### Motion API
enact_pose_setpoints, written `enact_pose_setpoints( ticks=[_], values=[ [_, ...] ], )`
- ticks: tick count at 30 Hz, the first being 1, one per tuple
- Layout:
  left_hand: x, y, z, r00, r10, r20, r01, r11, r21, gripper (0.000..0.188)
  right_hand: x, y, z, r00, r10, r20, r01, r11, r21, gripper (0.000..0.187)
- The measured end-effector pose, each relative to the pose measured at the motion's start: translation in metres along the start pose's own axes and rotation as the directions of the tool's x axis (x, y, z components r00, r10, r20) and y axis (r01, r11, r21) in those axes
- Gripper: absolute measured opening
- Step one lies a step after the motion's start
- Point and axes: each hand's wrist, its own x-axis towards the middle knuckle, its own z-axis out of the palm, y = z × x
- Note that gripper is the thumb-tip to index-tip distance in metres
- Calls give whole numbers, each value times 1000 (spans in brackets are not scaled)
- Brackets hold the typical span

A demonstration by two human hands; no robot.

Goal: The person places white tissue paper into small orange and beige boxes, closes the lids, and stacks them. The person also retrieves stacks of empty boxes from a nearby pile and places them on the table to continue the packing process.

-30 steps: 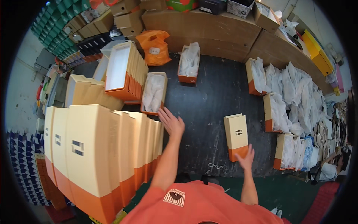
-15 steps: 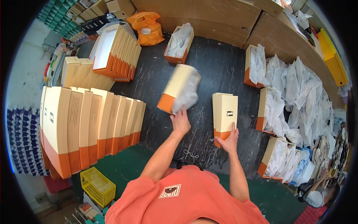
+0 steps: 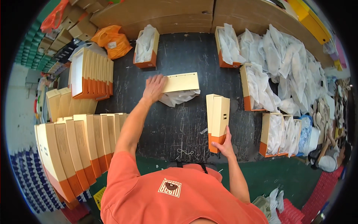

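Note:
My left hand (image 3: 154,89) is wrapped over the left end of a cream shoebox (image 3: 182,81), its fingers slightly blurred. This box lies crosswise on the dark table, with white tissue paper (image 3: 178,98) bulging out along its near side. To the right, my right hand (image 3: 224,145) grips the near orange end of another cream-and-orange shoebox (image 3: 220,119), thumb on the end and fingers along the right side. That box stands on a narrow side, and its lid appears slightly askew.
Stacked shoeboxes (image 3: 80,145) line the left edge, with more boxes (image 3: 91,72) behind. An open box with tissue (image 3: 146,46) and an orange bag (image 3: 112,42) sit at the back. Tissue-wrapped items (image 3: 285,63) and open boxes (image 3: 274,134) crowd the right. A co-worker (image 3: 333,156) is at far right.
The tissue-filled shoebox has turned from upright-slanting to crosswise, and my left hand has moved from its near end to its left end. My right hand stays on the other box. The view has shifted.

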Motion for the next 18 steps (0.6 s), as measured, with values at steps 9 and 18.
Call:
enact_pose_setpoints(
  ticks=[9, 18],
  values=[
    [-59, 37, 76, 752, -189, 632, 650, 371, -663, 69, -28, -25, -1, 987, 138, -78, -52, 748, 661, 121],
    [-111, 140, 41, 472, -517, 714, 603, -401, -689, 65, -82, -29, 57, 901, -432, -51, 250, 610, -752, 119]
  ],
)
